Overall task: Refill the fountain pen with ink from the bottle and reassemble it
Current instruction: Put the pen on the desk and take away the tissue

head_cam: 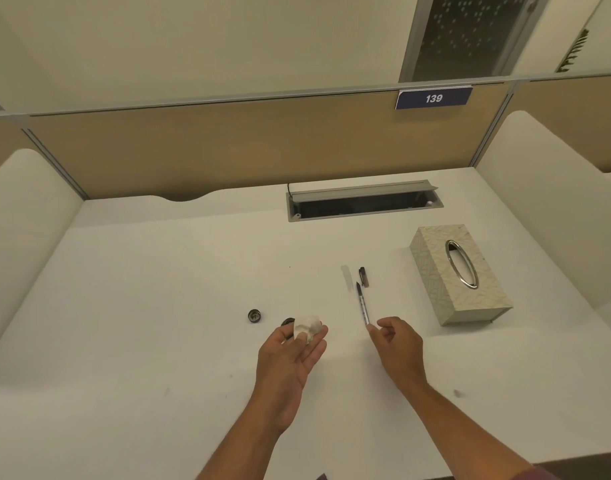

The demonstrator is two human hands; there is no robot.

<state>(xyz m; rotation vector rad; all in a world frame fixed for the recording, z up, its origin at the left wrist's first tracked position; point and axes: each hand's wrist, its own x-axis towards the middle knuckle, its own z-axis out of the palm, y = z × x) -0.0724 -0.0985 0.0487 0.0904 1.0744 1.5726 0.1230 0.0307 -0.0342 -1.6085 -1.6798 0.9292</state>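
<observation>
The person's left hand [290, 351] is lying palm up over the near middle of the white surface [141, 306], its grip loosely curled around a crumpled white tissue [307, 328] that is resting on the fingertips. Just behind that tissue, the dark ink bottle [287, 323] is mostly hidden, with only part of its rim peeking out on the left. A little farther left, the round bottle cap [254, 316] is sitting on its own on the surface.

The right hand [397, 344] is holding the near end of the fountain pen's inner section [362, 304], thumb and forefinger pinching it lightly while the other fingers are hanging half open. The nib is pointing away toward the far side, and the rest of the piece appears to be lying along the surface. Just beyond the nib, the dark pen cap [363, 276] is lying beside a pale, clear barrel [346, 277], the barrel on its left.

To the right, a patterned tissue box [435, 271] is sitting well apart from the pen parts. At the far edge, a cable tray [363, 201] is standing open in the surface.
</observation>
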